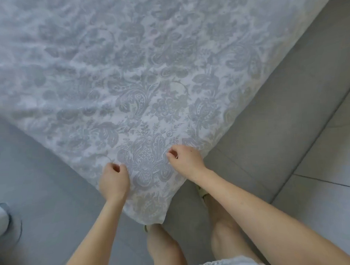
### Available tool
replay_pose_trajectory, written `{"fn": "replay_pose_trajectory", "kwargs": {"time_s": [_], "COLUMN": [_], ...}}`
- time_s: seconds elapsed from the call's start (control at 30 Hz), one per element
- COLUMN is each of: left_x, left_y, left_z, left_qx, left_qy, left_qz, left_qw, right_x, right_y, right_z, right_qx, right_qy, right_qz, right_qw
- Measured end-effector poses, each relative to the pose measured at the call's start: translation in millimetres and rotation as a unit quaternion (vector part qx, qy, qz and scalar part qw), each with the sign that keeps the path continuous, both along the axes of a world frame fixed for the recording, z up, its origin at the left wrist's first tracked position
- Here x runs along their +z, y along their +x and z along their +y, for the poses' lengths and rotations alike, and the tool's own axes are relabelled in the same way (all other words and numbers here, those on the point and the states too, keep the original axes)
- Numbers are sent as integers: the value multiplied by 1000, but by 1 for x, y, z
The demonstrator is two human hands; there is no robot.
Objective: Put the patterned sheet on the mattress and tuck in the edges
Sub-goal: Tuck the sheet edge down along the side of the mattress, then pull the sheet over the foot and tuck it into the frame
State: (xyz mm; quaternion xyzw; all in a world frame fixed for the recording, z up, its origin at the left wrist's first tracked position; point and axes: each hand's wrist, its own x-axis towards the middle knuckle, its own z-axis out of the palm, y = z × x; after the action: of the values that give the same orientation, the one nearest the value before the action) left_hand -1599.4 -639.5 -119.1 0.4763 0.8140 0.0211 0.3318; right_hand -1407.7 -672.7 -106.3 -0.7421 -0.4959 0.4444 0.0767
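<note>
Soft, even daylight with a cool, bluish cast fills the view, and nothing glares. The floor (336, 215) is brightest at the lower right, so the light seems to come from that side. A darker grey band of floor runs along the right edge of the patterned sheet (147, 93). The print is crisp near the left hand (113, 181) and right hand (186, 160), then smears into blur toward the upper left. Straight lines bow slightly at the frame edges.
</note>
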Motion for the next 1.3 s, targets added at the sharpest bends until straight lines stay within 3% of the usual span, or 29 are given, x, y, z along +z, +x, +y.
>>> {"fn": "replay_pose_trajectory", "kwargs": {"time_s": [0.13, 0.23, 0.3, 0.37, 0.5, 0.57, 0.73, 0.87, 0.97, 1.1, 1.2, 1.3], "left_x": [-17, -43, -52, -55, -57, -60, -77, -88, -94, -106, -110, -117], "left_y": [-26, -40, -40, -37, -27, -24, -17, -16, -17, -15, -12, -10], "left_z": [-61, -115, -146, -171, -197, -204, -210, -211, -213, -211, -200, -182], "left_qx": [248, 394, 531, 640, 719, 732, 730, 746, 752, 752, 755, 770], "left_qy": [-15, -79, -120, -177, -233, -215, -154, -93, -60, -45, -34, -38], "left_qz": [-13, -52, -138, -259, -466, -535, -631, -648, -651, -652, -645, -608], "left_qw": [968, 914, 828, 701, 459, 363, 212, 124, 83, 88, 116, 189], "right_x": [1, 1, -2, -8, -20, -24, -46, -65, -73, -84, -92, -100], "right_y": [-17, -40, -60, -84, -137, -166, -223, -243, -251, -257, -261, -258], "right_z": [9, 10, 7, 4, 3, 3, 0, 1, -6, -15, -16, -13], "right_qx": [175, 288, 363, 445, 592, 654, 774, 836, 845, 848, 866, 894], "right_qy": [33, 71, 111, 166, 236, 235, 190, 83, -2, -74, -72, -49], "right_qz": [5, 24, 32, 33, 33, 27, -91, -220, -284, -321, -323, -290], "right_qw": [984, 955, 925, 879, 770, 718, 598, 496, 454, 415, 374, 340]}}
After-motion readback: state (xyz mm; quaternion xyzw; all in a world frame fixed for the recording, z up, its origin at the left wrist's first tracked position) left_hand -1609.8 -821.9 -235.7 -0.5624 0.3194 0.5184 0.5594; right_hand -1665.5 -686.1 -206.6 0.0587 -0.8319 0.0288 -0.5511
